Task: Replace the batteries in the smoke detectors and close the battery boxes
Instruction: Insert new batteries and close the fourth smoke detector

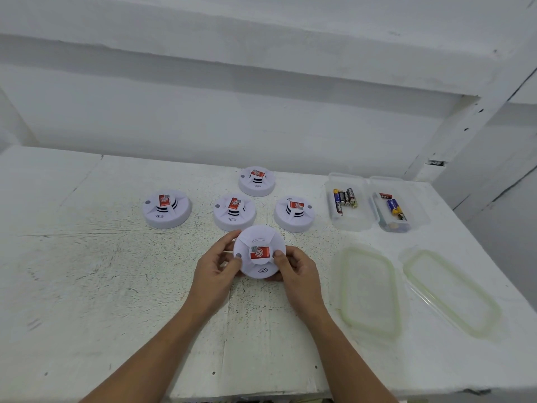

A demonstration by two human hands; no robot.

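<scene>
A: Where are our fingers (231,238)?
B: Curled; our left hand (216,267) and right hand (293,271) pinch one smoke detector (259,251) from either side, label up, over the middle of the table (87,271).
A: And beyond it?
B: Four more detectors (234,212) just behind; to our right two open battery boxes (332,181) with batteries (345,199) inside, their lids (369,292) lying nearer us

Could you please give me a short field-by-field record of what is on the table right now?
held smoke detector: gripped by left hand and right hand, label up
other smoke detectors: four, resting on table
left battery box: open, holds batteries
right battery box: open, holds batteries
lids: two, flat on table, beside boxes
</scene>
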